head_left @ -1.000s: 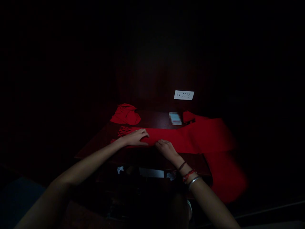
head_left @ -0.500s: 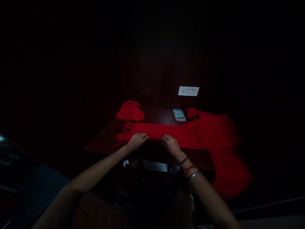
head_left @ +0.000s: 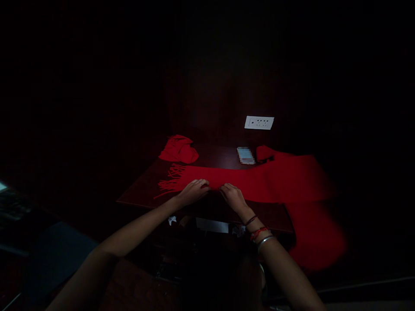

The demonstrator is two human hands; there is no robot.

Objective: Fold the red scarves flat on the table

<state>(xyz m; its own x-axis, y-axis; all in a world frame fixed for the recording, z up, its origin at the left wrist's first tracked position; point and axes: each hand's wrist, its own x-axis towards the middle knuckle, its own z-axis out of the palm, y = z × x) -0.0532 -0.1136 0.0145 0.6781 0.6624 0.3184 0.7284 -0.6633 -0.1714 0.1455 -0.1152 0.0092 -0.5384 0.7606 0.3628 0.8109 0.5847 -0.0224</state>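
A long red scarf [head_left: 223, 174] lies spread across the dark table, with its knotted fringe [head_left: 170, 183] pointing left. My left hand [head_left: 194, 191] is at the scarf's near edge, fingers curled round the cloth, a ring on one finger. A short gap to the right, my right hand [head_left: 232, 195] pinches the same edge, with bangles on its wrist. The fingertips of both hands are partly hidden in the dim light. Beyond the right side of the table, more of the red cloth hangs down.
A crumpled red cloth [head_left: 179, 149] sits at the back left of the table [head_left: 139, 190]. A phone [head_left: 245, 155] with a lit, blurred screen lies at the back right. On the wall behind is a white socket panel [head_left: 259, 122]. The surroundings are very dark.
My left hand has slid right along the scarf's near edge, closer to my right hand. My right hand stays at nearly the same spot on the scarf.
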